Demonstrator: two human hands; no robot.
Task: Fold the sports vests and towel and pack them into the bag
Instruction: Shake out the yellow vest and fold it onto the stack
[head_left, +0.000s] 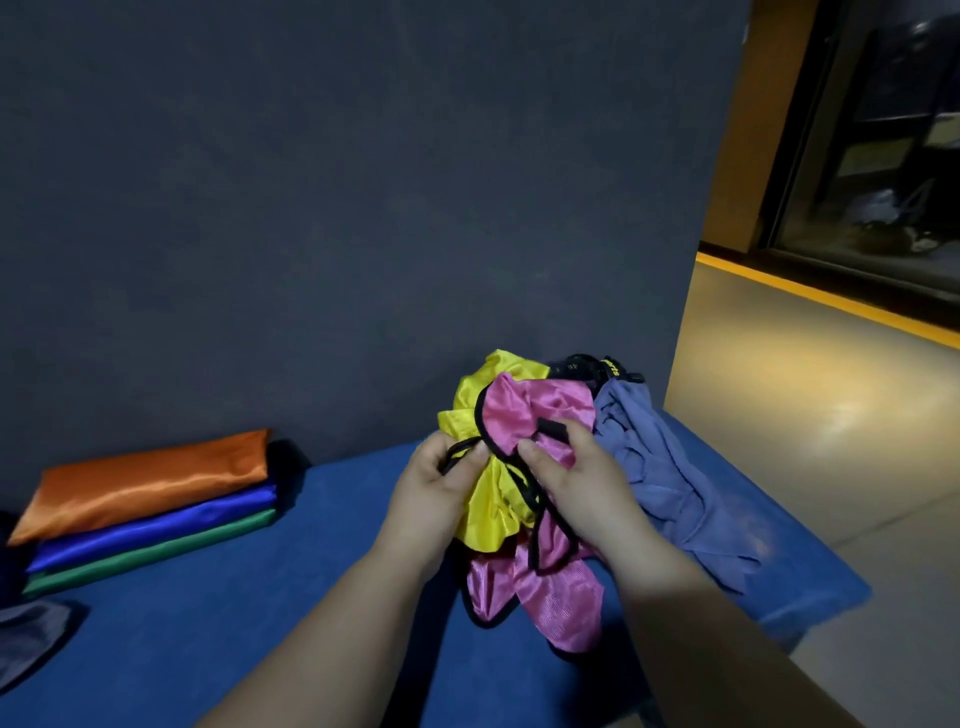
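Centrally, left hand (436, 486) grips the crumpled yellow satin vest (493, 519); right hand (576, 475) pinches black trim of the pink satin vest (561, 592).

A bundle of crumpled vests (519, 405) is held over the desk (260, 597) between the fingers (475, 453) of the left hand (436, 488) and those of the right hand (576, 478). Just right of the fingers a towel (660, 467) is draped on the desk, and the bag (587, 366) is set behind them. Well to the left of the fingers a stack of folded vests (150, 499) is laid on the desk, against the wall (363, 208).
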